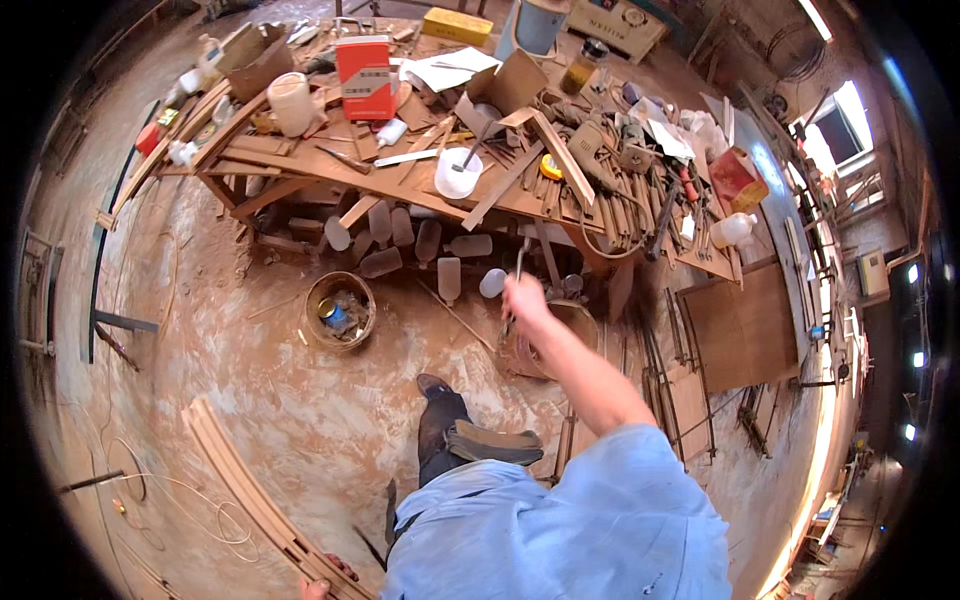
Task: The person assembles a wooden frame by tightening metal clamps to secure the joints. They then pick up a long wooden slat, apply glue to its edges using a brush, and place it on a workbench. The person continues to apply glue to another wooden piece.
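My right hand (pixel 524 298) reaches forward over the floor, near the front edge of the cluttered workbench. Its fingers are closed around a tool with a slim metal shaft (pixel 520 262) that points up toward the bench; its kind I cannot make out. At the lower edge, my left hand (pixel 318 588) shows only in part, its fingers wrapped around the near end of a long wooden piece (pixel 240 470). This pale piece has grooves along it and slots near the held end, and it slants away to the far left. Below my right hand stands a round bucket (pixel 580 318), partly hidden by my forearm.
The workbench (pixel 330 165) bears wood offcuts, hand tools, a white tub (pixel 458 175), a red box (pixel 366 78) and a yellow tape measure (pixel 550 167). Plastic bottles (pixel 448 278) lie beneath. A bucket of scraps (pixel 342 312) stands on the floor; a brown board (pixel 742 330) leans at right.
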### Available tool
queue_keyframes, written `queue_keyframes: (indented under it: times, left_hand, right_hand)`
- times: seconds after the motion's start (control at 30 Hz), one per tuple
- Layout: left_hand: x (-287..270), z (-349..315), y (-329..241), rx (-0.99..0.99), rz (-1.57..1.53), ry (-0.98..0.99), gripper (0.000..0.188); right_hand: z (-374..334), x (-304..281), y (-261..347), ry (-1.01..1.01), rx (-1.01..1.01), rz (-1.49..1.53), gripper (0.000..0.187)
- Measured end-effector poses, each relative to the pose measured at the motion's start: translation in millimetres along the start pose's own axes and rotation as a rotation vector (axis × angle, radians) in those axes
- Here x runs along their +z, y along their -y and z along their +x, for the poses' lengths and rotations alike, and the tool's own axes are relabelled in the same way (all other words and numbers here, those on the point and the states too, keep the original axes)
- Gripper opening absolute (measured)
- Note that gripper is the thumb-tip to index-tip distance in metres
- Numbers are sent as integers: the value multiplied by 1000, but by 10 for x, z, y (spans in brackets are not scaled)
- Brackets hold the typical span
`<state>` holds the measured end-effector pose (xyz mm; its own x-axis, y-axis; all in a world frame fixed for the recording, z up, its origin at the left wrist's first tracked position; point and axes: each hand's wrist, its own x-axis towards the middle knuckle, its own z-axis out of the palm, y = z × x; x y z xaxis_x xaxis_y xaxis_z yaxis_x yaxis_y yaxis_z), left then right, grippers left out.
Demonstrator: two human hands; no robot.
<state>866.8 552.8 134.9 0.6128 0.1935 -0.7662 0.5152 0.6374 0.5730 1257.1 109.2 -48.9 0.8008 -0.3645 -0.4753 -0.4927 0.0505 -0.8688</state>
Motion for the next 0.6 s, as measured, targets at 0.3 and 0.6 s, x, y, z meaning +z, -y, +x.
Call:
queue_keyframes:
  times: [0.3,0.6]
  left_hand:
    - [1535,515,-489,1,68,-35,57]
    - [1558,987,-587,-113,22,153,59]
  right_hand:
    - [1370,-209,546,-152,-28,103,23]
    - [2400,53,1494,-59,73,81,21]
